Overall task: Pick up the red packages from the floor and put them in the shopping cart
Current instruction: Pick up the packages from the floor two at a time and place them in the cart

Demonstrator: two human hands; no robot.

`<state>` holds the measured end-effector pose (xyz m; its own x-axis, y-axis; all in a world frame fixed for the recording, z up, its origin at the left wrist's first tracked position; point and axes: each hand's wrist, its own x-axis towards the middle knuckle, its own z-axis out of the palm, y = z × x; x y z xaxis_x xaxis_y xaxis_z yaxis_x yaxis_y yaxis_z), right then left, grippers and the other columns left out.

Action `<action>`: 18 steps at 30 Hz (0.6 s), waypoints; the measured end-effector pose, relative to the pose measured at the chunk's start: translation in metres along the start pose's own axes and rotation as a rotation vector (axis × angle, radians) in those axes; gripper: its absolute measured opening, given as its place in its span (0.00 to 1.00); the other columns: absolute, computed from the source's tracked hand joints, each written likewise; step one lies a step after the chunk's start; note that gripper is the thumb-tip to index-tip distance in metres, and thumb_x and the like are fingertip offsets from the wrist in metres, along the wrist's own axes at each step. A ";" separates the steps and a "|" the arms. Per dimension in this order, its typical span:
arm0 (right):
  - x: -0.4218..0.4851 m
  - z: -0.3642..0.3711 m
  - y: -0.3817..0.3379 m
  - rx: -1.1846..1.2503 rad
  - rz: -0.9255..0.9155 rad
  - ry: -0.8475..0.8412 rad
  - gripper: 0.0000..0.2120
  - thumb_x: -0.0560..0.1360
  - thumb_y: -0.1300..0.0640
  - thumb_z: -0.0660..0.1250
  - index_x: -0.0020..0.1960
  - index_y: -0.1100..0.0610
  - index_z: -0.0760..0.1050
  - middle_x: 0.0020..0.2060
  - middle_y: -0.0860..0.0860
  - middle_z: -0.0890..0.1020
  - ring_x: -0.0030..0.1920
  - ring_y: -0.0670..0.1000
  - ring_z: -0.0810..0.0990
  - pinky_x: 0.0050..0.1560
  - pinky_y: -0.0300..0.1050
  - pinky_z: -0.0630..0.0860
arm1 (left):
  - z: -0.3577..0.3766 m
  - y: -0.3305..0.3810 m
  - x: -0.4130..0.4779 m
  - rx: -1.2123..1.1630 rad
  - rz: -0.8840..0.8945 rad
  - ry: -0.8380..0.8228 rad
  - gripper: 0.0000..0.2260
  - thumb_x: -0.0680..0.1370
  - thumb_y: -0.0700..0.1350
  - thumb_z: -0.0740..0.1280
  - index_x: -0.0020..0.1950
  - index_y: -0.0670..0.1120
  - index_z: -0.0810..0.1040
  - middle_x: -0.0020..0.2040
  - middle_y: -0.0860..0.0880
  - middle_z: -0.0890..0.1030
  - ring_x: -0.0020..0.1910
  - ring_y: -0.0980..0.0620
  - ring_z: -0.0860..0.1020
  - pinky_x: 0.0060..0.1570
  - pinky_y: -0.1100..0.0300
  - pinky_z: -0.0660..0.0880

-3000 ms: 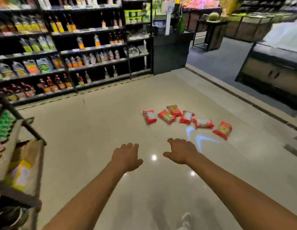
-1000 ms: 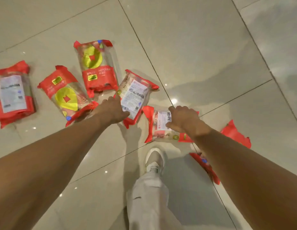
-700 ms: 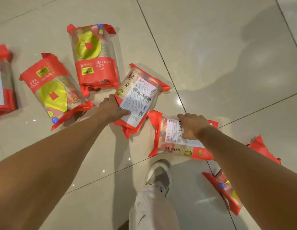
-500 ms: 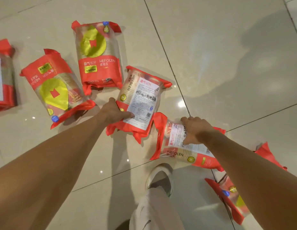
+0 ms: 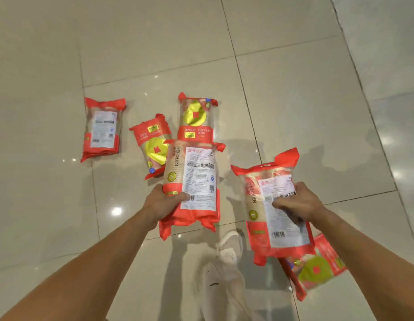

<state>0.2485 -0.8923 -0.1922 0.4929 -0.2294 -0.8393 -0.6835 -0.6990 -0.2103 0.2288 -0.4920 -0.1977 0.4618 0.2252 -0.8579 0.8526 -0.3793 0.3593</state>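
Note:
My left hand (image 5: 163,203) grips one red package (image 5: 194,181) by its lower left side, lifted off the floor with its white label facing up. My right hand (image 5: 296,202) grips a second red package (image 5: 270,216), also raised, label up. Three red packages lie on the tiles beyond: one at the left (image 5: 103,128), one in the middle (image 5: 152,142), one behind the held package (image 5: 195,118). Another red package (image 5: 317,269) lies on the floor at the lower right, partly hidden by my right arm. The shopping cart is out of view.
Glossy beige floor tiles (image 5: 294,89) fill the view, with open floor beyond and to the right of the packages. My white shoe (image 5: 231,249) and light trouser leg (image 5: 224,293) stand below the held packages.
Both hands have lifted their packages off the floor and toward me. The camera has risen, so the packages on the floor look farther away.

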 end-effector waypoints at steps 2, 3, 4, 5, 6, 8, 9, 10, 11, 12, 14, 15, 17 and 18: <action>-0.054 -0.020 -0.042 0.124 -0.061 0.020 0.35 0.55 0.42 0.79 0.58 0.57 0.79 0.48 0.52 0.86 0.46 0.53 0.86 0.46 0.48 0.81 | -0.041 0.007 -0.048 -0.070 0.030 0.057 0.40 0.52 0.65 0.83 0.61 0.53 0.82 0.51 0.53 0.89 0.49 0.48 0.88 0.56 0.46 0.83; -0.095 -0.033 -0.076 0.145 -0.087 0.016 0.38 0.54 0.41 0.79 0.59 0.55 0.78 0.49 0.51 0.86 0.49 0.53 0.87 0.50 0.50 0.82 | -0.074 0.019 -0.092 -0.115 0.036 0.088 0.40 0.53 0.64 0.84 0.61 0.51 0.81 0.51 0.52 0.88 0.49 0.48 0.87 0.56 0.47 0.83; -0.107 -0.037 -0.089 0.173 -0.085 0.015 0.40 0.52 0.40 0.79 0.60 0.54 0.78 0.50 0.50 0.87 0.49 0.53 0.87 0.54 0.52 0.83 | -0.082 0.026 -0.111 -0.162 0.035 0.096 0.38 0.56 0.61 0.84 0.61 0.49 0.80 0.52 0.51 0.87 0.49 0.48 0.87 0.55 0.48 0.83; -0.136 -0.043 -0.113 0.207 -0.135 0.010 0.41 0.51 0.40 0.79 0.61 0.54 0.78 0.51 0.49 0.87 0.50 0.52 0.87 0.56 0.54 0.83 | -0.104 0.030 -0.142 -0.204 0.057 0.125 0.35 0.59 0.58 0.84 0.60 0.48 0.78 0.52 0.50 0.86 0.50 0.48 0.86 0.54 0.49 0.83; -0.166 -0.047 -0.139 0.219 -0.190 -0.008 0.42 0.50 0.40 0.79 0.62 0.54 0.78 0.51 0.49 0.87 0.50 0.52 0.88 0.57 0.55 0.83 | -0.128 0.034 -0.172 -0.248 0.075 0.144 0.34 0.60 0.56 0.84 0.61 0.47 0.77 0.52 0.50 0.86 0.50 0.48 0.86 0.53 0.49 0.83; -0.233 -0.045 -0.187 0.247 -0.269 0.000 0.41 0.53 0.43 0.80 0.64 0.54 0.76 0.53 0.49 0.87 0.50 0.52 0.88 0.58 0.56 0.83 | -0.173 0.028 -0.225 -0.312 0.127 0.185 0.36 0.58 0.57 0.84 0.62 0.48 0.79 0.54 0.50 0.87 0.50 0.48 0.87 0.54 0.48 0.84; -0.275 -0.042 -0.215 0.264 -0.299 -0.008 0.39 0.56 0.45 0.81 0.65 0.55 0.74 0.53 0.50 0.87 0.51 0.53 0.87 0.59 0.56 0.83 | -0.199 0.023 -0.254 -0.340 0.152 0.204 0.34 0.59 0.55 0.84 0.62 0.49 0.80 0.53 0.50 0.88 0.50 0.49 0.87 0.54 0.47 0.84; -0.317 -0.035 -0.240 0.266 -0.342 -0.005 0.36 0.61 0.48 0.81 0.65 0.55 0.73 0.54 0.50 0.86 0.51 0.53 0.87 0.59 0.56 0.82 | -0.225 0.014 -0.282 -0.369 0.185 0.233 0.30 0.61 0.53 0.83 0.61 0.49 0.81 0.53 0.50 0.88 0.50 0.49 0.88 0.55 0.48 0.84; -0.355 -0.025 -0.261 0.262 -0.386 -0.009 0.33 0.65 0.51 0.81 0.65 0.55 0.71 0.53 0.50 0.86 0.51 0.53 0.86 0.57 0.55 0.82 | -0.250 0.002 -0.309 -0.395 0.208 0.262 0.27 0.63 0.51 0.83 0.60 0.49 0.81 0.52 0.50 0.88 0.49 0.49 0.87 0.54 0.48 0.84; -0.387 -0.014 -0.281 0.255 -0.436 -0.011 0.30 0.68 0.53 0.80 0.65 0.55 0.70 0.53 0.50 0.85 0.51 0.53 0.86 0.55 0.54 0.82 | -0.276 -0.012 -0.336 -0.418 0.216 0.299 0.27 0.64 0.50 0.83 0.60 0.48 0.80 0.52 0.49 0.88 0.49 0.49 0.87 0.54 0.48 0.84; -0.453 0.017 -0.318 0.217 -0.509 -0.028 0.28 0.70 0.54 0.79 0.64 0.53 0.68 0.52 0.50 0.84 0.50 0.53 0.86 0.52 0.53 0.82 | -0.327 -0.052 -0.392 -0.484 0.219 0.375 0.27 0.66 0.49 0.82 0.61 0.46 0.77 0.52 0.48 0.86 0.49 0.48 0.87 0.52 0.49 0.84; -0.487 0.035 -0.336 0.201 -0.552 -0.037 0.29 0.70 0.53 0.80 0.64 0.53 0.68 0.52 0.50 0.84 0.50 0.53 0.86 0.52 0.53 0.83 | -0.354 -0.077 -0.418 -0.522 0.237 0.417 0.27 0.67 0.48 0.82 0.61 0.46 0.76 0.53 0.47 0.86 0.49 0.48 0.87 0.52 0.48 0.84; -0.555 0.075 -0.369 0.178 -0.638 -0.057 0.30 0.68 0.52 0.80 0.64 0.54 0.69 0.53 0.50 0.85 0.51 0.53 0.85 0.56 0.55 0.82 | -0.403 -0.129 -0.474 -0.587 0.243 0.505 0.26 0.68 0.47 0.82 0.61 0.46 0.74 0.53 0.48 0.85 0.48 0.48 0.86 0.50 0.49 0.84; -0.589 0.097 -0.384 0.163 -0.682 -0.077 0.31 0.68 0.52 0.80 0.65 0.54 0.70 0.54 0.51 0.85 0.52 0.53 0.85 0.58 0.56 0.82 | -0.426 -0.158 -0.504 -0.614 0.240 0.553 0.26 0.68 0.47 0.82 0.60 0.47 0.74 0.52 0.48 0.84 0.48 0.49 0.86 0.48 0.51 0.84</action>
<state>0.1684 -0.4227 0.3340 0.8047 0.2768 -0.5252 -0.3103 -0.5580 -0.7696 -0.0340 -0.1637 0.3340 0.5634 0.6664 -0.4883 0.6239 0.0442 0.7802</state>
